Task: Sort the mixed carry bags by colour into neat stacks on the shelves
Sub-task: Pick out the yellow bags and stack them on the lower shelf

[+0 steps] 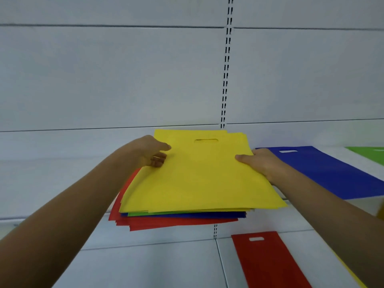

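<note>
Fingers of both hands, left hand [152, 152] and right hand [258, 163], are pinched on the yellow bags [199, 175]; lower bags [176, 222] beneath could be dragged askew.

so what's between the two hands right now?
Head view: only the top yellow bag of the mixed stack. The left hand is at its left edge, and the right hand grips its right edge.

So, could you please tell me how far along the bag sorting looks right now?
Early. Done: a blue bag and a green bag lie apart on the shelf, and a red bag lies on the shelf below. In hand: both hands, left hand and right hand, grip the mixed pile, yellow on top. Left: its green, blue and red layers.
</note>
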`<state>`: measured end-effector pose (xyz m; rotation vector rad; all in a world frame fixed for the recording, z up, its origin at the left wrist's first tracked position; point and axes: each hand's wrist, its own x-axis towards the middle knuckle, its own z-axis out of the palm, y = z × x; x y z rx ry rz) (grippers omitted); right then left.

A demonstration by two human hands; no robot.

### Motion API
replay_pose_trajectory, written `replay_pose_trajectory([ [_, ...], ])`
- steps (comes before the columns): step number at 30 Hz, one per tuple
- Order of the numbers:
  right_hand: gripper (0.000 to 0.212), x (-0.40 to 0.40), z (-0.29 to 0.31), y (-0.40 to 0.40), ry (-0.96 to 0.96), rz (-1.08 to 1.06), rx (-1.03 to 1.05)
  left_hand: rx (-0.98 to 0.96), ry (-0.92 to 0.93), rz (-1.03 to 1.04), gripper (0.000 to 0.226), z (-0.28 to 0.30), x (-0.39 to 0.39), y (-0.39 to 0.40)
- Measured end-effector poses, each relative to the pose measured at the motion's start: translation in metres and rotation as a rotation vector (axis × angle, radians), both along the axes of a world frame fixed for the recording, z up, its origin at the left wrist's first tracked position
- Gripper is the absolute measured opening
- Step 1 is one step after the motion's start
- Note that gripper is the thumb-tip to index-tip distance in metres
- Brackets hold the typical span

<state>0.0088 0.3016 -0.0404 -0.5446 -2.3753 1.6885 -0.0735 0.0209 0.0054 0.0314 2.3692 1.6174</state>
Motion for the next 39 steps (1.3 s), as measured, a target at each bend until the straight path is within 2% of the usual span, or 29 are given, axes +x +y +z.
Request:
replay_pose_trajectory([
  [3,0.02,0.0,0.002,-0.001,0.005,0.02,0.043,0.045,-0.085,-0.031,0.029,-0.001,-0.003,0.003],
  [7,0.009,0.002,0.004,-0.006,0.086,0.077,0.09,0.026,-0.116,-0.085,0.048,-0.004,-0.006,0.003],
  [9,0.009,0.002,0.004,-0.01,0.174,0.079,0.222,0.066,-0.147,-0.131,0.057,-0.005,-0.004,0.003],
  [11,0.014,0.003,0.006,-0.014,0.266,0.055,0.349,0.086,-0.143,-0.181,0.051,-0.008,-0.001,0.003],
  [14,0.02,0.004,0.008,-0.019,0.288,0.047,0.452,-0.031,-0.023,-0.185,0.041,-0.011,-0.001,-0.001],
  [17,0.027,0.003,0.005,-0.023,0.112,0.102,0.55,-0.316,0.219,-0.095,0.042,-0.012,0.002,-0.005],
  [19,0.032,0.002,0.0,-0.026,0.062,0.109,0.618,-0.366,0.338,-0.04,0.038,-0.017,0.005,-0.006],
  [22,0.03,0.012,-0.002,-0.033,0.124,0.065,0.729,-0.215,0.287,-0.029,0.039,-0.021,0.013,-0.012],
  [26,0.025,0.04,0.004,-0.038,0.271,-0.024,0.818,0.195,0.032,-0.051,0.041,-0.007,0.033,-0.018],
  [28,0.024,0.053,0.007,-0.036,0.338,-0.076,0.872,0.231,-0.03,-0.124,0.046,-0.006,0.043,-0.017],
  [30,0.026,0.066,0.01,-0.031,0.392,-0.128,0.886,0.162,0.044,-0.18,0.045,-0.011,0.054,-0.009],
  [32,0.027,0.079,0.012,-0.026,0.434,-0.163,0.86,0.045,0.228,-0.15,0.034,-0.012,0.066,0.001],
  [34,0.027,0.09,0.012,-0.022,0.463,-0.191,0.831,0.007,0.375,-0.111,0.02,-0.007,0.076,0.007],
  [36,0.026,0.103,0.011,-0.015,0.46,-0.218,0.82,-0.01,0.432,-0.117,0.017,-0.006,0.087,0.014],
  [39,0.027,0.125,0.002,0.001,0.427,-0.25,0.825,-0.051,0.449,-0.162,0.025,-0.014,0.105,0.029],
])
